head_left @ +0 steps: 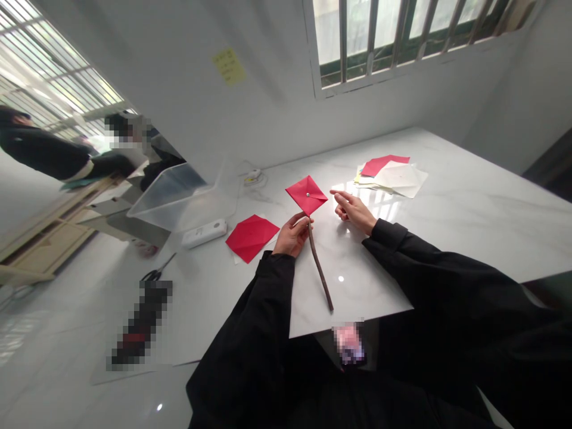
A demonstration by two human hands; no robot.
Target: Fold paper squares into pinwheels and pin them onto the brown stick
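Observation:
A red paper pinwheel [307, 194], its corners folded in to a white pin head at the middle, sits at the top of a thin brown stick [320, 265]. My left hand [294, 234] is closed around the stick just under the paper, and the stick's lower end slants down toward the table's front edge. Just right of the pinwheel, my right hand [354, 210] hovers apart from it, index finger stretched out and the other fingers loosely curled, holding nothing that I can see. Left of my left hand, red paper sheets [252, 237] lie over a white one.
Red, white and yellowish papers [397, 176] lie at the back right of the white table [473, 208]. To the left are a clear plastic bin [176, 196], a white oblong device [204, 233] and black scissors [156, 271]. Other people [40, 143] are at the far left.

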